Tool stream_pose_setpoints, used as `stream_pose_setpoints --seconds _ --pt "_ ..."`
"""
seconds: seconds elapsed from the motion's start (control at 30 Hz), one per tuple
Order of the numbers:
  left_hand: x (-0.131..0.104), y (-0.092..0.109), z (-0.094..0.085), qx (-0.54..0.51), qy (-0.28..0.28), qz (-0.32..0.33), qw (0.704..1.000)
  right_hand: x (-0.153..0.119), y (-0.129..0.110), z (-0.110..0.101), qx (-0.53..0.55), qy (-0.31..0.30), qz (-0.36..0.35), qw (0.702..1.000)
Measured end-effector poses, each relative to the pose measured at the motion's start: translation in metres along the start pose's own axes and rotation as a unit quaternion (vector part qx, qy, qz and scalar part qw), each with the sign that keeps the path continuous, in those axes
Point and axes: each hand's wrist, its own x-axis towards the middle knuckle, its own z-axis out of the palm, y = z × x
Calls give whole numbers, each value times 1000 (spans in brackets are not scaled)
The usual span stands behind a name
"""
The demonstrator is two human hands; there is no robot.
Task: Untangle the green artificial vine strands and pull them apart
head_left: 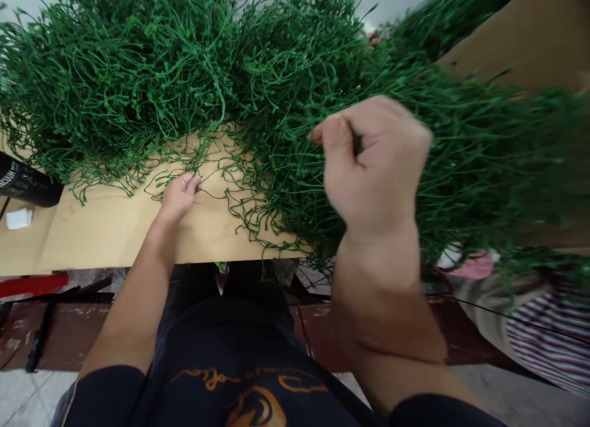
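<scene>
Thin green artificial stems [203,150] lead down to my left hand [181,193], whose fingers are pinched on them low over the cardboard. My right hand [375,163] is raised above the green pile at the right, closer to the camera and slightly blurred. Its fingers are curled with the thumb against them, and whatever they hold, if anything, cannot be made out. Large tangled heaps of green stems [124,77] lie behind and beside both hands.
A cardboard sheet [110,230] covers the tabletop. At the left edge lie a black cylindrical container [27,181] and a white paper piece [19,219]. A brown cardboard panel [530,40] stands upper right. Striped fabric [548,335] shows at lower right.
</scene>
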Motion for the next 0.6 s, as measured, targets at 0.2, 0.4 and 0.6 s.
stream_pose_setpoints --seconds 0.2,0.4,0.6 --pt "-3 19 0 -31 -19 -42 998 11 35 0 -156 90 42 983" --pt "-7 23 2 -107 -37 -8 993 -33 -34 85 -15 -176 -72 982" --pt "-7 21 3 -103 -37 -10 994 -46 -40 124 13 -278 13 960"
